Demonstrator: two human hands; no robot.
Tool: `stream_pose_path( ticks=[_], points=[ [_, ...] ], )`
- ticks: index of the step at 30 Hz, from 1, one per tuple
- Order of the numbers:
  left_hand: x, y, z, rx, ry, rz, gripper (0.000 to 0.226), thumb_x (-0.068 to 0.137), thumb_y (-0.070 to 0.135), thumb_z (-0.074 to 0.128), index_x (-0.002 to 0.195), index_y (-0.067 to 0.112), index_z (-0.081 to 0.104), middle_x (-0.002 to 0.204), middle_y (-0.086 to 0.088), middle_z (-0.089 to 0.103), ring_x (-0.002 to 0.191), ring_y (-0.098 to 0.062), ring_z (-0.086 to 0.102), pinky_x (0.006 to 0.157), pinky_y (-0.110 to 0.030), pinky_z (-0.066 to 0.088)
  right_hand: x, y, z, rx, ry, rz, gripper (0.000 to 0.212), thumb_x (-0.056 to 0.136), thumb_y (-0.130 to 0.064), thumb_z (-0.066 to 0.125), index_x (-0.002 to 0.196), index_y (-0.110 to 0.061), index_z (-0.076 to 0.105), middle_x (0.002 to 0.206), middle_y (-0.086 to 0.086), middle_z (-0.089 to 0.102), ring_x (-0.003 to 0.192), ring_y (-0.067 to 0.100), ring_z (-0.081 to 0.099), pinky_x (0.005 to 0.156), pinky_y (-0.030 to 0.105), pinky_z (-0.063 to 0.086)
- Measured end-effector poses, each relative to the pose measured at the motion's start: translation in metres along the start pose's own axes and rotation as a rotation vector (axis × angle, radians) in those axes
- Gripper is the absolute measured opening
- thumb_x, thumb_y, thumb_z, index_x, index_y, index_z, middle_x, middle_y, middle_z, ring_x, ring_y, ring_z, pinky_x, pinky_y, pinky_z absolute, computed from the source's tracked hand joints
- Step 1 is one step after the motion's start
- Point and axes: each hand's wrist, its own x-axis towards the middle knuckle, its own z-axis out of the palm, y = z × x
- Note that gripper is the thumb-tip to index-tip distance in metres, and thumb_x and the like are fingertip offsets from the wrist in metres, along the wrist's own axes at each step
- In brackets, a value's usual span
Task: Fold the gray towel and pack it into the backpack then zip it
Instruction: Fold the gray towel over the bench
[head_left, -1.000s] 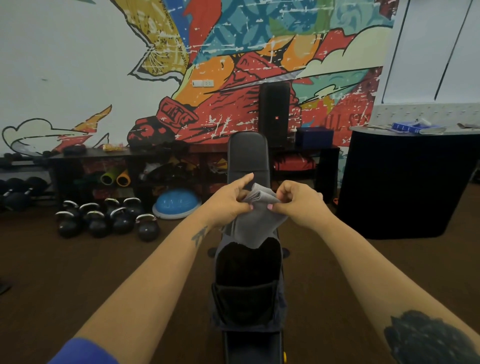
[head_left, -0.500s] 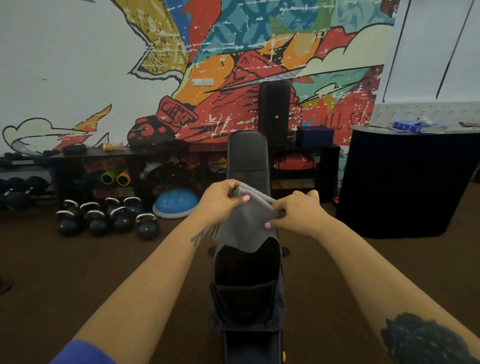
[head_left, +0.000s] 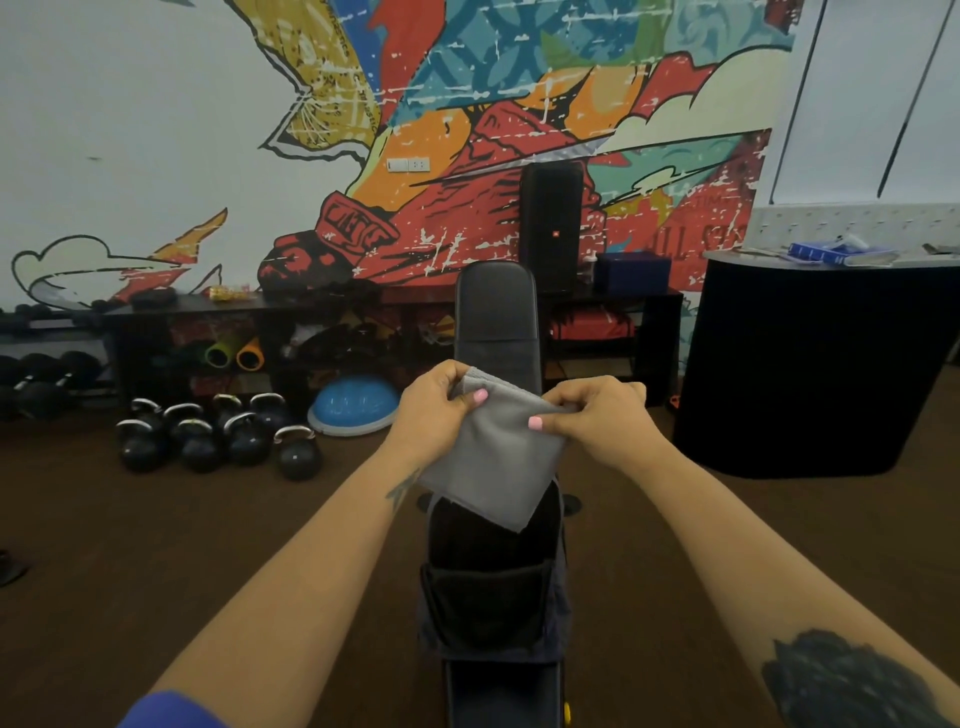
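1. Up close, the left hand (head_left: 434, 415) pinches the towel's (head_left: 498, 457) upper left corner, thumb on the near face with its pink nail showing, the other fingers curled behind the cloth.
2. Beside it, the right hand (head_left: 597, 421) grips the upper right corner the same way, thumb in front, fingers clenched over the top edge.
3. Between the two hands the towel hangs as a folded gray panel, its top edge stretched across and its lower corner pointing down to the right.
4. That lower corner dangles just above the backpack's (head_left: 491, 597) open mouth; I cannot tell whether it touches the rim.
5. The backpack stands upright on the bench (head_left: 496, 317), unzipped, its main compartment dark, and nothing can be made out inside.
6. A black pocket runs across the backpack's near inner wall; its contents cannot be seen.
7. The bench's padded back rises behind the hands.
8. Farther out on the left, kettlebells (head_left: 218, 434) sit grouped on the brown floor (head_left: 156, 545), with a blue balance dome (head_left: 353, 405) just beside them.
9. A low black shelf (head_left: 249, 306) along the mural wall (head_left: 467, 104) holds rolled mats and assorted gear, and a tall black speaker (head_left: 550, 223) stands on it.
10. To the right stands a black counter (head_left: 810, 364) with a blue book on top.
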Motion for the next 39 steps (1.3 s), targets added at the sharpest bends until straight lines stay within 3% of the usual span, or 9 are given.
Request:
stream_pose_path(
  ticks=[3,7,9,15,23,29,33,36,39],
  points=[
    [-0.001,0.007,0.005,-0.022,0.077,-0.011,0.014,0.091,0.022,0.057,0.105,0.017,0.058,0.103,0.002,0.062,0.097,-0.014,0.057,0.075,-0.019,0.045,0.001,0.003,0.002,0.258,0.059,0.051,0.023,0.066,-0.052,0.073,0.088,-0.048,0.068,0.086,-0.022,0.067,0.104,0.014,0.053,0.098,0.037,0.035],
    [0.001,0.015,0.008,-0.169,0.157,-0.123,0.027,0.093,0.025,0.054,0.117,0.014,0.056,0.117,-0.004,0.062,0.108,-0.019,0.057,0.092,-0.033,0.049,-0.007,-0.010,0.000,0.628,0.089,0.153,0.065,0.083,-0.027,0.070,0.139,-0.030,0.038,0.113,-0.009,0.054,0.093,0.000,0.052,0.066,0.010,0.045],
    [0.001,0.017,0.009,-0.275,0.167,-0.160,0.023,0.093,0.025,0.053,0.114,0.016,0.056,0.117,-0.005,0.062,0.109,-0.022,0.058,0.092,-0.035,0.050,-0.012,-0.014,0.004,0.832,-0.003,0.262,0.069,0.087,-0.024,0.067,0.144,-0.021,0.028,0.113,-0.008,0.052,0.098,0.002,0.054,0.060,0.011,0.046],
    [-0.002,0.017,0.006,-0.411,0.138,-0.209,0.016,0.094,0.027,0.053,0.108,0.020,0.056,0.116,-0.007,0.063,0.108,-0.024,0.060,0.096,-0.044,0.050,-0.021,-0.009,0.023,1.119,-0.295,0.455,0.032,0.087,-0.027,0.063,0.116,-0.016,0.056,0.117,0.003,0.062,0.108,0.020,0.060,0.084,0.034,0.053],
    [-0.007,0.000,-0.001,-0.413,0.195,-0.253,0.015,0.093,0.021,0.056,0.105,0.013,0.057,0.110,-0.007,0.062,0.103,-0.023,0.059,0.090,-0.036,0.050,-0.027,-0.001,0.019,0.972,-0.073,0.429,0.008,0.091,-0.015,0.059,0.089,-0.009,0.064,0.082,0.001,0.064,0.071,0.010,0.061,0.049,0.014,0.050],
    [-0.014,0.003,-0.006,-0.394,-0.264,-0.454,0.005,0.089,0.016,0.057,0.093,0.018,0.058,0.096,-0.005,0.059,0.082,-0.016,0.058,0.067,-0.028,0.049,-0.022,0.009,0.016,1.044,0.059,0.453,0.012,0.089,-0.019,0.063,0.095,-0.009,0.061,0.086,0.002,0.064,0.075,0.014,0.062,0.063,0.026,0.053],
    [-0.019,0.008,-0.007,-0.399,-0.466,-0.518,0.057,0.076,0.052,0.064,0.119,0.016,0.059,0.115,-0.006,0.064,0.105,-0.023,0.061,0.090,-0.038,0.049,-0.019,0.011,0.008,0.980,-0.051,0.368,0.017,0.082,-0.014,0.070,0.098,-0.009,0.066,0.085,0.001,0.069,0.065,0.009,0.068,0.052,0.018,0.052],
    [-0.017,0.012,0.007,-0.405,-0.385,-0.432,0.072,0.068,0.061,0.065,0.122,0.015,0.058,0.117,-0.008,0.066,0.109,-0.024,0.063,0.098,-0.045,0.049,-0.015,0.008,0.005,0.953,-0.074,0.333,0.018,0.078,-0.010,0.073,0.096,-0.008,0.068,0.085,0.003,0.071,0.062,0.006,0.070,0.051,0.016,0.052],
    [-0.014,0.014,0.025,-0.308,-0.158,-0.331,0.047,0.085,0.054,0.055,0.112,0.017,0.064,0.111,-0.004,0.068,0.103,-0.022,0.064,0.097,-0.047,0.050,-0.014,0.006,0.005,1.098,-0.044,0.373,0.019,0.082,-0.012,0.070,0.099,-0.009,0.064,0.092,0.005,0.068,0.070,0.013,0.069,0.053,0.022,0.053]
  ],
)
